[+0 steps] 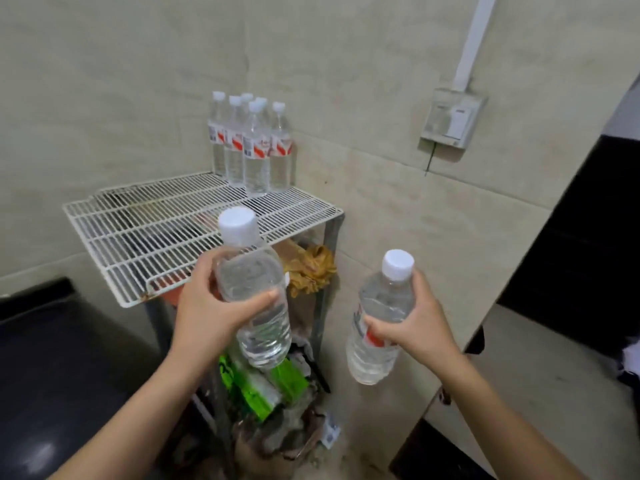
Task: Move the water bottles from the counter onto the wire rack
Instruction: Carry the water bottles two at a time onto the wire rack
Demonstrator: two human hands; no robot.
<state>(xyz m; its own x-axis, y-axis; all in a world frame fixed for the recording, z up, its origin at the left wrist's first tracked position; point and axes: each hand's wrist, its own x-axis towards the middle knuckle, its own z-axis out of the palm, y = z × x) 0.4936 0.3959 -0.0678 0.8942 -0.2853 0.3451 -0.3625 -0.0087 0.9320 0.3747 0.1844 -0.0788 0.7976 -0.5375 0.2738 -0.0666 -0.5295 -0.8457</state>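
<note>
Got one in each hand right now. My left hand (207, 306) is curled round the upper body of the left bottle (252, 289) — thumb across the near side, fingers round the far side. It's tilted, with the white cap leaning up and away and the base hanging below my thumb. My right hand (419, 323) has the right bottle (381, 317) gripped round the middle, thumb sitting on the red-and-white label and the cap poking up past my fingertips. That one leans a bit too, base toward the floor. Both look full of clear water, and neither is touching the other or anything else I can see. The white wire rack (138, 237) is right past my left knuckles, its front edge just beyond them in the view. At the rack's far corner, up ahead of the left hand and tucked into the wall corner, stands a huddle of upright bottles (252, 147) — six, going by the caps. Between my hands, just under the rack top, there's a crumpled brownish wad (311, 271), and below my left hand some green packaging (256, 389) among other clutter on the lower level. A switch box (452, 117) sits on the wall high above my right hand, and a dark counter (52, 358) is off to the outside of my left forearm.
</note>
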